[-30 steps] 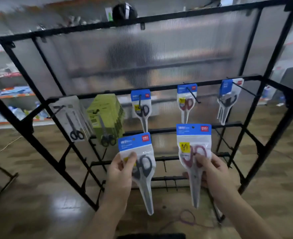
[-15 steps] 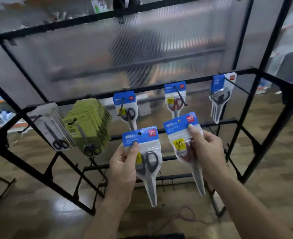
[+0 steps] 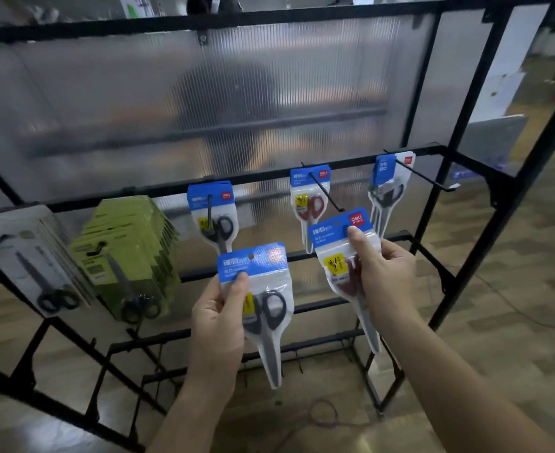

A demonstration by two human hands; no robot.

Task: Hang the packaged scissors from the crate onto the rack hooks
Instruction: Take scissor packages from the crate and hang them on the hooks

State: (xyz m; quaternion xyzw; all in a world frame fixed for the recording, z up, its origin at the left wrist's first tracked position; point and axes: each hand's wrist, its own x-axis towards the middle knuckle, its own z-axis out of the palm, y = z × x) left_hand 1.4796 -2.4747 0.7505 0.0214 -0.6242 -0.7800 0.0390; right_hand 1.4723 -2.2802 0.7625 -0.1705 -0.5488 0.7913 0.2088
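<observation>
**Inspector:** State of the hands?

**Observer:** Apart, each clamped on one pack. The left hand pinches the black-handled scissors pack by its left edge, with the thumb on the front just under the blue header. The pack is upright, blades down. The right hand, at two o'clock from the left, grips the red-handled scissors pack from its right side, thumb tip on the blue header. That pack is tilted, its header leaning toward eleven o'clock.

**Inspector:** Relation to the rack?

**Observer:** Both packs are held in front of the black rack, on no hook. The red-handled pack's header lies just below the tip of the middle hook; whether they touch, I cannot tell. A hung red-handled pack is already on that hook.

**Inspector:** Markings?

**Observer:** A red "deli" logo shows at the upper right of the right-hand pack's header. The left-hand pack's red square is blurred. Each pack has a yellow sticker. The remaining print is illegible.
</observation>
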